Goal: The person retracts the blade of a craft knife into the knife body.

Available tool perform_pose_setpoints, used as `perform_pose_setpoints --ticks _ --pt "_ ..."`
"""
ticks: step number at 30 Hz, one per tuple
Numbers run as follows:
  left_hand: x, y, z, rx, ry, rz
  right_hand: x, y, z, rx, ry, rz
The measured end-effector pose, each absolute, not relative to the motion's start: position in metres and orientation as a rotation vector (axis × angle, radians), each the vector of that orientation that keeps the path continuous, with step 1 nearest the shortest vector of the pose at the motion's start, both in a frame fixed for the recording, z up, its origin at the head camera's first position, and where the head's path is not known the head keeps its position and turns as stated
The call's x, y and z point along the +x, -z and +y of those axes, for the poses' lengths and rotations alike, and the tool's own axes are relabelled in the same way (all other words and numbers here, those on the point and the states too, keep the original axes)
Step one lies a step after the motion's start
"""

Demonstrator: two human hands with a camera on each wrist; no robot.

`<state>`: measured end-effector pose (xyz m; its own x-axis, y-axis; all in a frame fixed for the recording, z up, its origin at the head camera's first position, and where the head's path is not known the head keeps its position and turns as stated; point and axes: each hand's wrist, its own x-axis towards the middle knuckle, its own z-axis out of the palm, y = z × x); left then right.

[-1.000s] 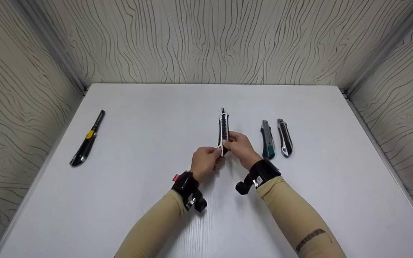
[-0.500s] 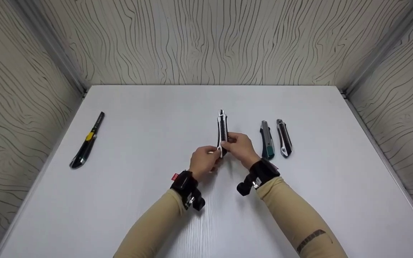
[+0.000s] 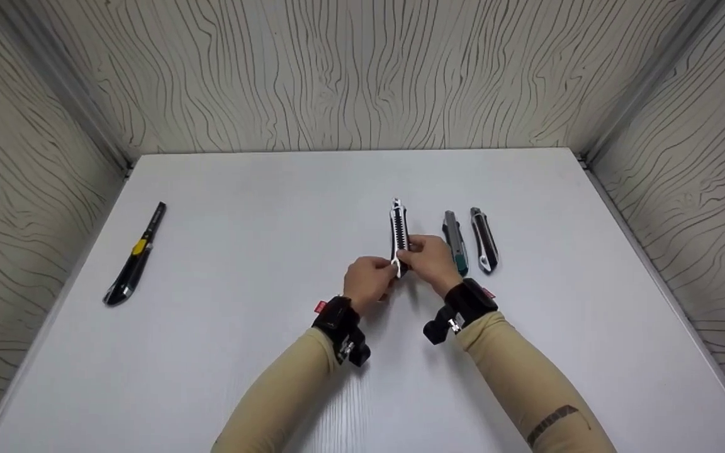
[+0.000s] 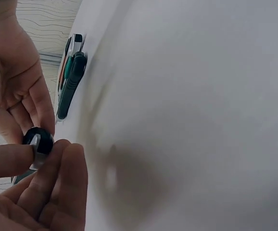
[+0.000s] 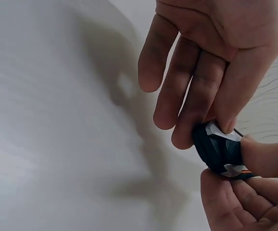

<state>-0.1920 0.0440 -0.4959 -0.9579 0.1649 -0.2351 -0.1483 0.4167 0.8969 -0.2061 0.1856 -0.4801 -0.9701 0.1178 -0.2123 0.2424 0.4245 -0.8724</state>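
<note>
A black and silver utility knife (image 3: pixel 399 233) is held above the white table, its tip pointing away from me. My left hand (image 3: pixel 367 282) pinches its rear end between thumb and fingers. On the other side my right hand (image 3: pixel 433 261) grips the handle, its thumb lying on the knife's upper face. In the left wrist view the knife's dark butt end (image 4: pixel 44 141) shows between both hands' fingertips. The right wrist view shows that same rear end (image 5: pixel 218 149) from the other side, with a bit of orange at its edge. The knife's underside is hidden.
Just right of my right hand lies a grey and green utility knife (image 3: pixel 455 242), partly covered by that hand. Beside it is another black and silver utility knife (image 3: pixel 484 240). A black utility knife with a yellow slider (image 3: pixel 134 258) lies far left. Patterned walls (image 3: pixel 350 75) enclose the table.
The head view has shifted slightly, so the resting knives appear further left. Both hands and the held knife sit a little further right, nearer the green knife. The grip looks the same.
</note>
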Motion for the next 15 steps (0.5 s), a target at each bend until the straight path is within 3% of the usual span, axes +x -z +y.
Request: perform_pose_setpoints --ticks 15 --pt "-0.195 0.500 0.078 0.080 -1.344 2.570 -0.204 0.482 0.215 0.403 1.453 2.624"
